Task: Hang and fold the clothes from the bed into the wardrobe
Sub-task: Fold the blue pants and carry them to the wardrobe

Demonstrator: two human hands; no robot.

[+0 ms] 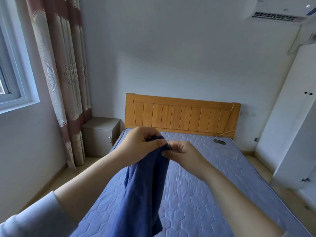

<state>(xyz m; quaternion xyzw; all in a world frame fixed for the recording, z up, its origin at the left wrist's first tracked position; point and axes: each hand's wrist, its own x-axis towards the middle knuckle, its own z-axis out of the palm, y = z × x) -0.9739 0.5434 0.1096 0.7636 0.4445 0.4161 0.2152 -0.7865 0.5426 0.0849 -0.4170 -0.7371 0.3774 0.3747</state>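
Both hands (left hand (140,144), right hand (181,152)) pinch a blue garment (143,190) above the bed (213,177)

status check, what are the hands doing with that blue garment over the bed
Left hand and right hand both pinching top edge of blue garment. Garment hanging over mattress, unfolded. White wardrobe at right, doors shut.
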